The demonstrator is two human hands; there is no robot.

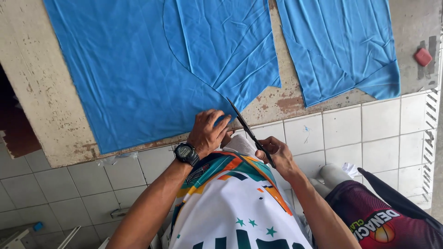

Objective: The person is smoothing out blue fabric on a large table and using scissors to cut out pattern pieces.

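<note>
A large sheet of blue fabric (134, 74) lies flat on a worn concrete table (37, 106), with a curved line marked across it. My left hand (208, 131), a black watch on its wrist, presses down the fabric's near edge. My right hand (276, 154) grips black scissors (247, 129), whose blades point up toward the fabric's lower corner, close beside my left fingers. A second blue fabric piece (339, 46) lies to the right, apart from the first.
A small red block (422, 56) sits at the table's far right. White tiles (360, 138) cover the table's front and the floor. A dark printed garment (383, 221) lies at lower right. My colourful shirt (235, 207) fills the bottom centre.
</note>
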